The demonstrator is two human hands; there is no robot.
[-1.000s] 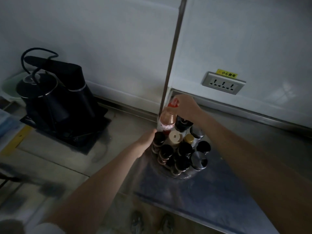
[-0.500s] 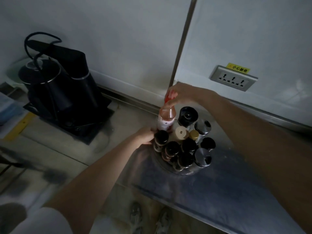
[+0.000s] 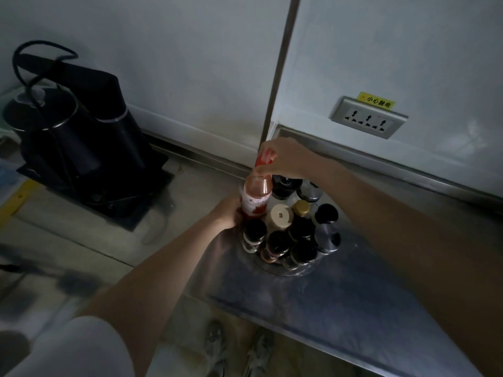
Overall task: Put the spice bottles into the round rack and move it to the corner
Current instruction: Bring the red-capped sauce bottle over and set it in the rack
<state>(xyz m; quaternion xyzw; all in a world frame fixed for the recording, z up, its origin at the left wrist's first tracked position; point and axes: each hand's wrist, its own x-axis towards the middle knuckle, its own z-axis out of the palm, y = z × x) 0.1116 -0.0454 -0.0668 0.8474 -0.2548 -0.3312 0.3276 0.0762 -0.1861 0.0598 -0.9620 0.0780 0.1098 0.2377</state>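
Note:
A round rack [image 3: 295, 271] full of several dark-capped spice bottles stands on the steel counter [image 3: 340, 308], close to the wall corner. A tall bottle with red sauce and a red cap [image 3: 255, 195] stands upright at the rack's far left side. My right hand [image 3: 283, 159] pinches that bottle's red cap from above. At the rack's left rim my left hand [image 3: 227, 213] grips the rack, touching the red bottle's base. A beige-capped jar [image 3: 280, 215] sits in the middle of the rack.
A black electric kettle on its base [image 3: 76, 148] stands to the left on the counter. A wall socket [image 3: 368, 118] with a yellow label is on the right wall. The counter's front edge runs below, with shoes [image 3: 239, 349] on the floor.
The view shifted a little. My right hand stays on the red bottle's cap and my left hand has closed in on the rack's left side by the bottle's base.

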